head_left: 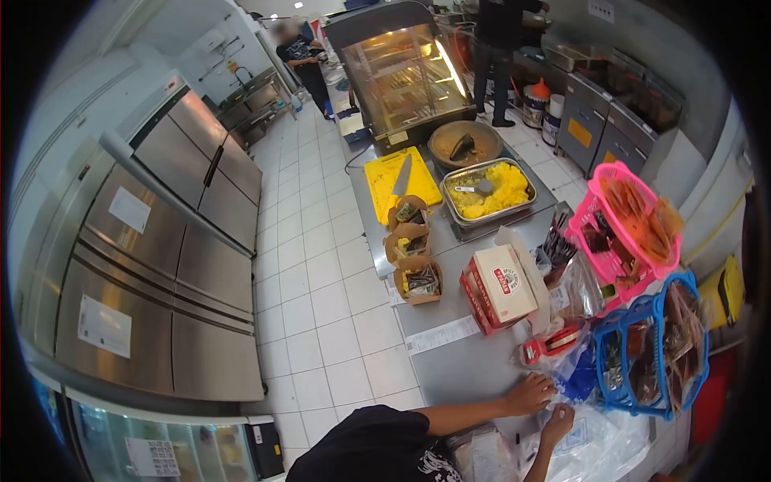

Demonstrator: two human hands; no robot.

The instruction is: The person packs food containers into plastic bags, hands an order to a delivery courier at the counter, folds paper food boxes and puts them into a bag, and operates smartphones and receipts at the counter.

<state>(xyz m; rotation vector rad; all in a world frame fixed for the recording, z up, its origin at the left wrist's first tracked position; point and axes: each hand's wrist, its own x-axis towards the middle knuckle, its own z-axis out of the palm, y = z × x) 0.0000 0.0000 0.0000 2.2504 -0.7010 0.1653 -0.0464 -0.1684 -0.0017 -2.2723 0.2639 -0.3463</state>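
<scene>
Bench (454,373) carries clear plastic bags (602,442) at its near end, just beside the blue basket (654,345). Left grip (528,395) and right grip (558,422) are close together at the bags, fingers curled; whether either pinches plastic cannot be determined. Red-and-white carton (502,285) stands beyond

A steel counter (446,341) carries a yellow cutting board (385,178), a tray of yellow rice (491,193) and a red-and-white box (502,285) — plus paper food boxes (421,283).
</scene>
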